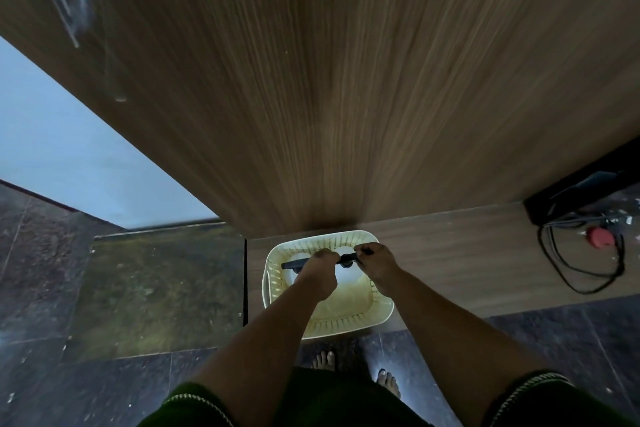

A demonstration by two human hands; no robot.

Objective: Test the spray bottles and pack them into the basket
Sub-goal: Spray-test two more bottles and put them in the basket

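**Wood grain over a pale basket**

Brown laminate with fine straight grain fills most of the view: a tall wooden panel [346, 80] rising from a low wooden ledge [467, 263]. Left of it is a flat pale blue wall [69, 156], and below lie dark, speckled stone floor tiles [45, 288], one stained greenish. A black cable [581, 274] loops on the ledge at right beside a small red round object [601, 238].

On the ledge against the panel sits a cream plastic basket [346, 322], rounded-rectangular with slotted walls. Over it, the left hand [318, 274] and right hand [375, 262] both close on a black spray head [346, 258]; the white bottle body [346, 274] shows beneath, inside the basket. A second black nozzle [292, 265] pokes out leftward. Bare feet stand below.
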